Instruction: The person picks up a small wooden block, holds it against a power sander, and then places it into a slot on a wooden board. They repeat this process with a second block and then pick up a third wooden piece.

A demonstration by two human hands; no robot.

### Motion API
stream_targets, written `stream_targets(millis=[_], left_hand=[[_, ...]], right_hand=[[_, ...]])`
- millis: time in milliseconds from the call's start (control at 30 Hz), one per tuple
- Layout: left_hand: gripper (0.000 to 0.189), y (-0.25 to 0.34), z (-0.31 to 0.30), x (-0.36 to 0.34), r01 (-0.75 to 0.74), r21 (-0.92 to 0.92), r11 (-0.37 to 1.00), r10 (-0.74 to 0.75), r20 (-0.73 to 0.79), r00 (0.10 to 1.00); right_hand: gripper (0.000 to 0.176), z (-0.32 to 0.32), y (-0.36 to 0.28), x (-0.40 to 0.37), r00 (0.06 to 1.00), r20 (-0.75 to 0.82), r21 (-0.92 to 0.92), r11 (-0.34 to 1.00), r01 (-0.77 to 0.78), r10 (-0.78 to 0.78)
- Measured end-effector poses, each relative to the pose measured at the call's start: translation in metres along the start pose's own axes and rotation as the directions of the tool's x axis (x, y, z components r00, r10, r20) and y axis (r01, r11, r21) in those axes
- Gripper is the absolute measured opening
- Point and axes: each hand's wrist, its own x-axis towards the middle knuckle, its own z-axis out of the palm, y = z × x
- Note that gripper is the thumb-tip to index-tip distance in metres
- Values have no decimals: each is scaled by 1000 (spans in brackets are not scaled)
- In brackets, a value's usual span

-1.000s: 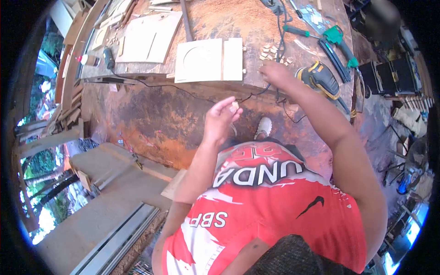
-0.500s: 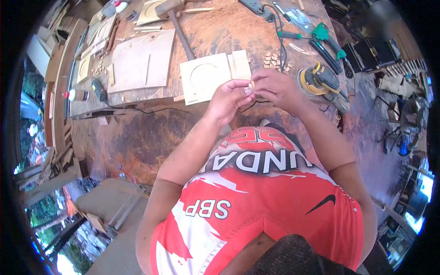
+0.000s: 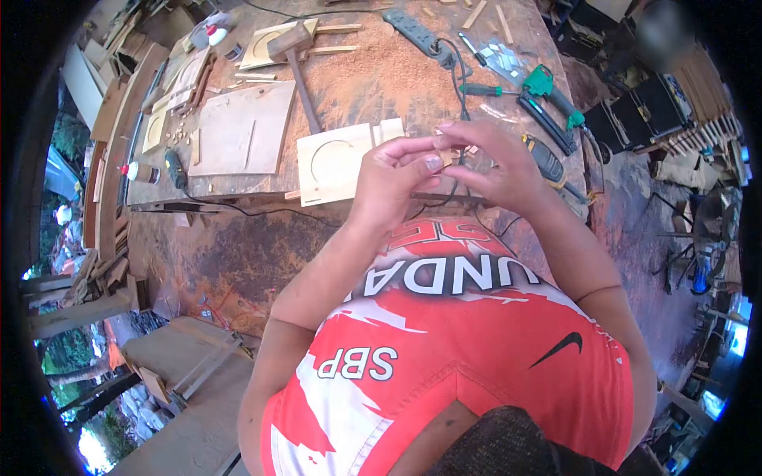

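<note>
My left hand (image 3: 394,172) is closed, thumb and fingertips pinching a small wooden piece (image 3: 448,156) in front of my chest. From the other side my right hand (image 3: 498,165) pinches the same piece, so the fingers of both hands nearly meet and hide most of it. Just beyond my left hand, a pale wooden panel (image 3: 311,184) with a round recess lies at the near edge of the workbench (image 3: 349,111). A yellow sander (image 3: 544,159) rests to the right, partly behind my right hand.
A mallet (image 3: 303,94) lies behind the panel, beside a flat plywood board (image 3: 225,135). Sawdust covers the middle of the bench. A power strip (image 3: 413,33), cords, a green-handled screwdriver (image 3: 482,90) and a green tool (image 3: 548,91) are on the right. Glue bottles (image 3: 143,172) stand left.
The view has shifted, so the bench things appear moved slightly. My right-hand fingers have spread a little around the small wooden piece, and both hands remain together.
</note>
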Motion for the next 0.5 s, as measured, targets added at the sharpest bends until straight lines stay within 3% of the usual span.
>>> stream_targets(millis=[67, 167, 267, 333, 500], left_hand=[[29, 1, 16, 1, -93, 118, 989, 101, -65, 993], [38, 8, 42, -1, -187, 213, 959, 209, -86, 974], [46, 15, 56, -7, -217, 287, 933, 249, -79, 965], [46, 20, 61, -12, -209, 304, 929, 237, -57, 970], [48, 31, 68, -23, -210, 305, 929, 214, 18, 977]], right_hand=[[50, -9, 7, -2, 998, 9, -36, 998, 55, -54], [50, -21, 16, -9, 995, -83, 137, 988, 75, -64], [44, -39, 10, -8, 992, -109, 140, 986, 85, -70], [36, -47, 14, -9, 965, -49, -22, 966, 257, -258], [32, -56, 4, -8, 962, -12, 38, 961, 273, -273]])
